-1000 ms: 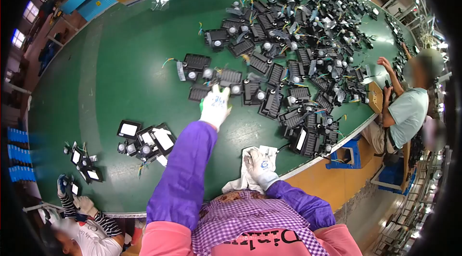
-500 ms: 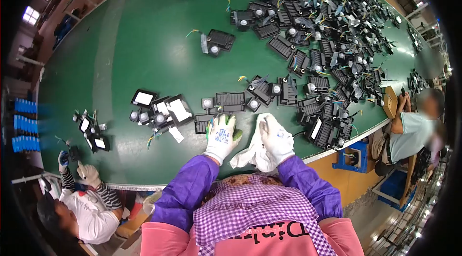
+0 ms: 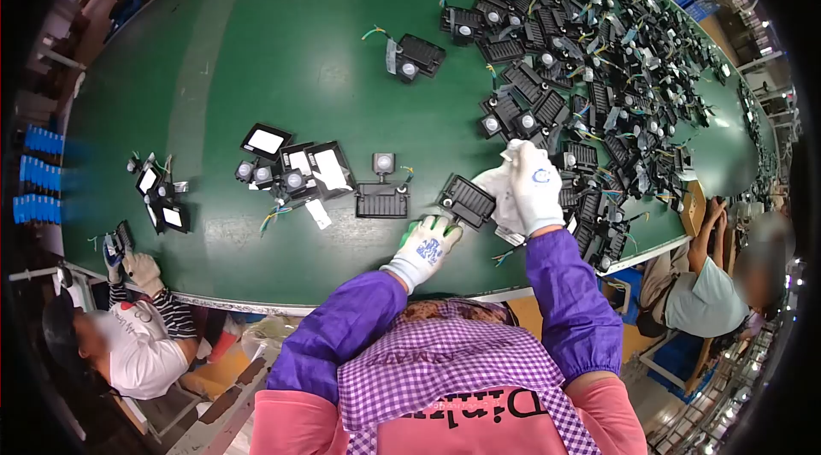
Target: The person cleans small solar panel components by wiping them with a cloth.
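My left hand (image 3: 428,248), in a white glove with green fingertips, rests on the green table (image 3: 256,271) just below a black finned lamp (image 3: 468,200). Its fingers are slightly spread and hold nothing visible. White cloth (image 3: 503,198) is bunched in my gloved right hand (image 3: 536,186), beside the right edge of that lamp. Left of the lamp lies another black lamp (image 3: 381,200), fins up, with a round white sensor (image 3: 384,163) above it. Whether my right hand also touches the tilted lamp is hidden by the cloth.
A large heap of black lamps (image 3: 616,96) covers the table's right side. Lamps with white panels (image 3: 329,171) lie at centre left. One lamp pair (image 3: 421,56) sits farther back. A co-worker (image 3: 141,344) sits at lower left, another person (image 3: 705,297) at right.
My right hand has moved right and up with the cloth. My left hand has shifted right and slightly down, off the lamp at centre left. A lamp now lies tilted between my hands.
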Demonstrator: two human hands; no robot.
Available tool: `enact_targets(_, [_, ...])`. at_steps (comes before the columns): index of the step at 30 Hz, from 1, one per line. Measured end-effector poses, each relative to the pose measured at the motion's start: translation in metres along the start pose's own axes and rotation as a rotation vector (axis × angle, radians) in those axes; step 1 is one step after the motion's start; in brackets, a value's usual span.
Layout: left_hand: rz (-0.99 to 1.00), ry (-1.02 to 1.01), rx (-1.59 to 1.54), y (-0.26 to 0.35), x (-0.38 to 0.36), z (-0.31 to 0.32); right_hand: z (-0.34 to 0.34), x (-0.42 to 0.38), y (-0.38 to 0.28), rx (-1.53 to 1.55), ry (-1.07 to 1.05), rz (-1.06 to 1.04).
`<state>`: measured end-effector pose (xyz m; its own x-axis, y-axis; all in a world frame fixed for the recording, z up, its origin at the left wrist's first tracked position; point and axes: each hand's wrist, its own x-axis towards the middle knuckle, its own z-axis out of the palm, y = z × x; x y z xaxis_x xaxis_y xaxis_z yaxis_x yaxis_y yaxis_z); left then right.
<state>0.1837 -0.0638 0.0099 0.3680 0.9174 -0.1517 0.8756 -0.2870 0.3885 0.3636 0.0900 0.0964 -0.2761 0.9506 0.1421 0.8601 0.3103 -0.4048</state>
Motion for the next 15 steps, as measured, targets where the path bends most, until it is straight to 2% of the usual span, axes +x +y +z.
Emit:
enact_targets(1, [0.018, 0.004, 0.053, 0.002, -0.001, 0.008, -0.016, -0.011, -0.036, 0.205, 0.015, 0.005])
enact_targets(2, [-0.034, -0.108, 0.054, 0.007, 0.001, -0.002, 0.001, -0.017, -0.031, 0.112, -0.09, -0.042])
enact_targets(3, [-0.043, -0.09, 0.019, 0.01, 0.0, -0.002, 0.026, -0.023, -0.02, 0.021, -0.194, -0.092])
enact_targets(5, [-0.068, -0.039, -0.044, 0.012, 0.001, -0.005, 0.06, -0.04, -0.015, 0.002, -0.079, -0.273])
enact_targets(6, [-0.088, -0.086, -0.153, 0.016, -0.001, -0.015, 0.078, -0.049, -0.009, -0.012, 0.096, -0.319])
enact_targets(9, [0.057, 0.204, -0.035, 0.012, -0.032, 0.018, 0.081, -0.045, -0.011, 0.078, -0.072, -0.152])
enact_targets(11, [0.125, 0.218, 0.007, 0.006, -0.041, 0.03, 0.081, -0.045, -0.008, 0.082, -0.065, -0.156])
enact_targets(15, [0.11, 0.208, 0.066, 0.005, -0.041, 0.036, 0.079, -0.049, -0.01, 0.09, 0.019, -0.154])
